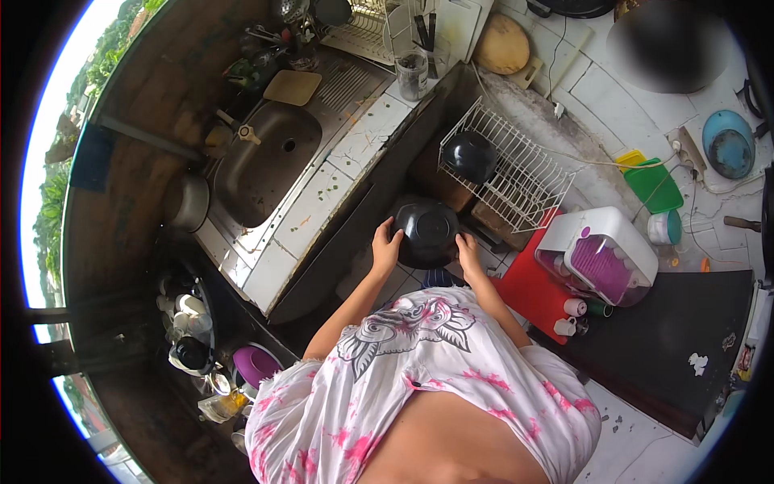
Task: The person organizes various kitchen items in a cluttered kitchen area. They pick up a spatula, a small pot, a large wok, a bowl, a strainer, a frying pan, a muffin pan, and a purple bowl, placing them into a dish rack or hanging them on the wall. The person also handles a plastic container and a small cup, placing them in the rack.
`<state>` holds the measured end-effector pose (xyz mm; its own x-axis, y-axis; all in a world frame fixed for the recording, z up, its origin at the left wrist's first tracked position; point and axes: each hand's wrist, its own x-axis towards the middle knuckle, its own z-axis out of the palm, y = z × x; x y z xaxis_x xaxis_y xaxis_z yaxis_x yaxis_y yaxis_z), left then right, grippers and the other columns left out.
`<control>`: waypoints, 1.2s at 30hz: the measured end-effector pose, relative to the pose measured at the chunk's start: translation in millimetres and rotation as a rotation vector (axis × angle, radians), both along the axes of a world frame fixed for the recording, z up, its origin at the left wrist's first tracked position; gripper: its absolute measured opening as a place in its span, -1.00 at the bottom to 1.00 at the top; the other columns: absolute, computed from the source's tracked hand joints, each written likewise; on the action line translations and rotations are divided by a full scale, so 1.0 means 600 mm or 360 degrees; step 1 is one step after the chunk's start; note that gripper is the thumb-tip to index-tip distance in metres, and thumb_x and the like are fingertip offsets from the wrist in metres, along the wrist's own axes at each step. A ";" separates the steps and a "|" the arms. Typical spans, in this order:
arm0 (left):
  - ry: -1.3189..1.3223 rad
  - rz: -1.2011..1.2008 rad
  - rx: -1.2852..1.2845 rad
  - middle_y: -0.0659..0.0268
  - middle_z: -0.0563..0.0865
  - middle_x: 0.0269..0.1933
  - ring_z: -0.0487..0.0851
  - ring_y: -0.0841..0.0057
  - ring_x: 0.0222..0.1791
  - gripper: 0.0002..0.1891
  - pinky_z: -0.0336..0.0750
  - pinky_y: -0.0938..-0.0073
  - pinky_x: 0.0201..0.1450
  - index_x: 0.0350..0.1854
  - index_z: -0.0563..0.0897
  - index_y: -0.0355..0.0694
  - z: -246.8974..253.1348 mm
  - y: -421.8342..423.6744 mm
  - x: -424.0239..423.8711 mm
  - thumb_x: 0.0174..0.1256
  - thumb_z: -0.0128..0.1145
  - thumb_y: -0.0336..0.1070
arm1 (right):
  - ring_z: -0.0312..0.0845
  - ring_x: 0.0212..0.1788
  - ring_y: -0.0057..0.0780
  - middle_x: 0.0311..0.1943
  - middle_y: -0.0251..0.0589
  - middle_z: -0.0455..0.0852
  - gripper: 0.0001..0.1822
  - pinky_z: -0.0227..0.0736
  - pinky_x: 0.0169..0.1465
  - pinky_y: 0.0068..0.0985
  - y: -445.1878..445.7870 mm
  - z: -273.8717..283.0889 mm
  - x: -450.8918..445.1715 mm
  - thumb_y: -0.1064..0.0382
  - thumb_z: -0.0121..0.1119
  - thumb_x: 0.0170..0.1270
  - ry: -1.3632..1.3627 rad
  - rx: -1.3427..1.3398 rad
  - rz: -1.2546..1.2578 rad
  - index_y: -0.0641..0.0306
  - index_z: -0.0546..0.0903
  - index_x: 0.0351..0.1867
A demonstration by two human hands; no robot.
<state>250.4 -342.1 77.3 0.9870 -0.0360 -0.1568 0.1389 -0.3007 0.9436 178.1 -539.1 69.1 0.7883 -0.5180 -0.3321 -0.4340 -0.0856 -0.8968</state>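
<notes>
Between both hands is a glossy black bowl [427, 233], bottom side up, held out in front of my body. My left hand [387, 244] grips its left rim, and my right hand [469, 254] has hold of the opposite side. Just beyond it, a white wire dish rack [521, 175] rests low on brown blocks. Another black bowl [470, 156] lies in that rack, tipped with its base showing.
Left of me, a steel sink [272, 157] is set in a white tiled counter [314, 206] strewn with scraps. To the right, a white-and-purple dish container [598, 257] stands by a black tabletop [659, 333]. Crockery and a purple bowl [256, 364] crowd the lower left.
</notes>
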 end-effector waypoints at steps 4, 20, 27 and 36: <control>0.0051 -0.0135 0.0109 0.12 0.51 0.09 0.48 0.43 0.04 -0.53 0.32 0.49 0.12 0.15 0.43 -0.30 0.000 -0.116 0.074 0.17 0.11 -0.29 | 0.44 -0.06 -0.21 -0.14 0.02 0.53 -0.60 0.30 0.00 -0.40 -0.112 -0.037 0.058 0.10 0.01 0.26 0.0004 -0.0116 -0.0086 0.43 0.51 -0.08; -0.0193 -0.0349 0.0381 0.02 0.46 -0.03 0.45 0.16 0.01 -0.66 0.33 0.33 0.11 0.01 0.53 -0.30 -0.017 -0.380 0.352 0.23 0.05 -0.26 | 0.46 -0.10 -0.21 0.02 -0.05 0.38 -0.56 0.49 -0.29 -0.29 -0.278 -0.040 0.281 0.05 -0.14 0.34 0.0398 0.0465 -0.0499 0.27 0.32 0.13; -0.0299 -0.0445 0.0508 0.06 0.54 -0.04 0.46 0.13 -0.05 -0.66 0.33 0.26 0.07 0.03 0.54 -0.25 -0.078 -0.400 0.394 0.23 0.02 -0.26 | 0.37 0.07 -0.10 0.11 -0.06 0.32 -0.58 0.49 -0.13 -0.12 -0.294 -0.063 0.330 0.03 -0.18 0.37 0.0594 0.0328 -0.0477 0.19 0.27 0.16; -0.0300 -0.0571 0.0849 0.10 0.45 0.05 0.39 0.15 -0.01 -0.63 0.33 0.27 0.07 0.11 0.47 -0.24 -0.064 -0.413 0.383 0.31 -0.08 -0.22 | 0.25 0.18 0.04 0.22 0.06 0.21 -0.52 0.36 0.12 -0.12 -0.304 -0.151 0.350 0.09 -0.22 0.38 0.0795 0.0136 -0.0487 0.27 0.22 0.25</control>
